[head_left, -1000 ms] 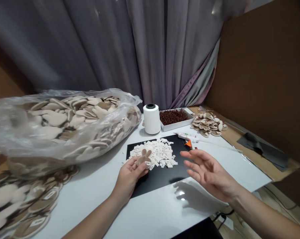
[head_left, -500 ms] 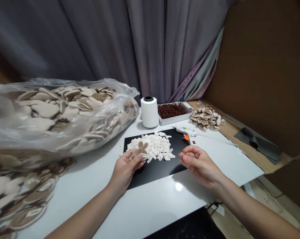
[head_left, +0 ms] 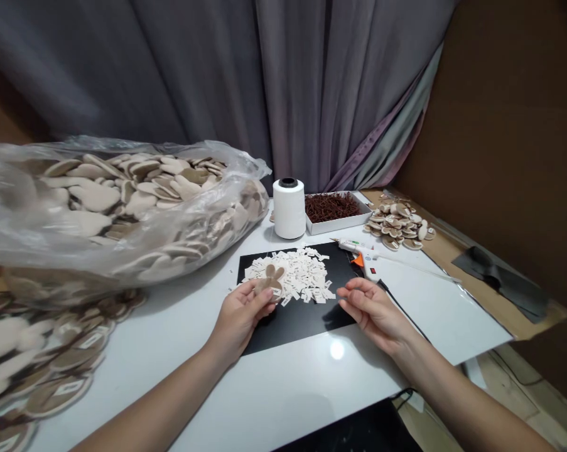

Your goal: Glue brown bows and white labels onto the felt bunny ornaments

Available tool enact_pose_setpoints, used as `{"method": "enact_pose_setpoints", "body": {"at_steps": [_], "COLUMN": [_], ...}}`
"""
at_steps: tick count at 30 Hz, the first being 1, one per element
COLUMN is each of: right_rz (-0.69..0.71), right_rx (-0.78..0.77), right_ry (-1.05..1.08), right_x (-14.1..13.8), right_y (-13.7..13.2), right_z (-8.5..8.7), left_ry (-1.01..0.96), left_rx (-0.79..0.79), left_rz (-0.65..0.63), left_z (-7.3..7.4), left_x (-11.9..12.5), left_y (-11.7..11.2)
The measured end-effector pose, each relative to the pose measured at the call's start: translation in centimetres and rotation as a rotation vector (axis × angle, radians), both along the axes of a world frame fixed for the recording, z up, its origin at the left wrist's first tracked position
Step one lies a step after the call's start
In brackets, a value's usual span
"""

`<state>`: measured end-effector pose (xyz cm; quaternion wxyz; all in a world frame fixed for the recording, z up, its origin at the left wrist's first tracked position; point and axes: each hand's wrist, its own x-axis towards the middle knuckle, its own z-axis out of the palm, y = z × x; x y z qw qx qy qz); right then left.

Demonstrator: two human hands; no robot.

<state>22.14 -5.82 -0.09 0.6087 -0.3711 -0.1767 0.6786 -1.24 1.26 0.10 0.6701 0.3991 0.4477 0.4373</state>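
My left hand (head_left: 242, 314) holds a small tan rabbit-shaped patch (head_left: 270, 280) between thumb and fingertips, over the near left corner of a black mat (head_left: 306, 317). A heap of small white labels (head_left: 298, 281) lies on the mat just beyond the patch. My right hand (head_left: 370, 307) hovers low over the mat's right edge, palm up, fingers loosely curled and apart, holding nothing I can see. A white glue gun with an orange trigger (head_left: 364, 255) lies just beyond my right hand.
A big clear plastic bag (head_left: 108, 207) full of tan patches fills the left; more patches (head_left: 38, 364) lie loose below it. At the back stand a white thread spool (head_left: 288, 208), a tray of brown strands (head_left: 333, 210) and a pile of finished patches (head_left: 399, 227). Curtains hang behind.
My right hand has dropped from a raised, spread pose down to the mat's right edge and its fingers have curled in. The left hand kept holding the patch. The camera shifted slightly.
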Motion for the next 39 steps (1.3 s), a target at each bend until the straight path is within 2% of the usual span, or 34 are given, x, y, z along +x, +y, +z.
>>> {"method": "enact_pose_setpoints", "body": {"at_steps": [9,15,21,30,39], "right_rz": [-0.021,-0.023,0.008,-0.052,0.079], "right_rx": [-0.038,0.035,0.066,0.137,0.188], "right_ry": [0.032,-0.006,0.049,0.009,0.052], "right_x": [-0.1,-0.1,0.0,0.0,0.4], "right_y": [0.1,0.1,-0.1,-0.5,-1.0], "right_z": [-0.3,-0.2,0.0,0.4,0.8], "left_ry": [-0.025,-0.008,0.006,0.011,0.002], "left_rx": [-0.03,-0.03,-0.02,-0.006,-0.005], "left_rz": [-0.007,-0.014,-0.028,-0.032,-0.033], "left_z": [0.2,0.0,-0.1,-0.1,-0.1], "left_x": [0.2,0.1,0.1,0.1,0.1], "left_y": [0.0,0.1,0.1,0.1,0.0]}}
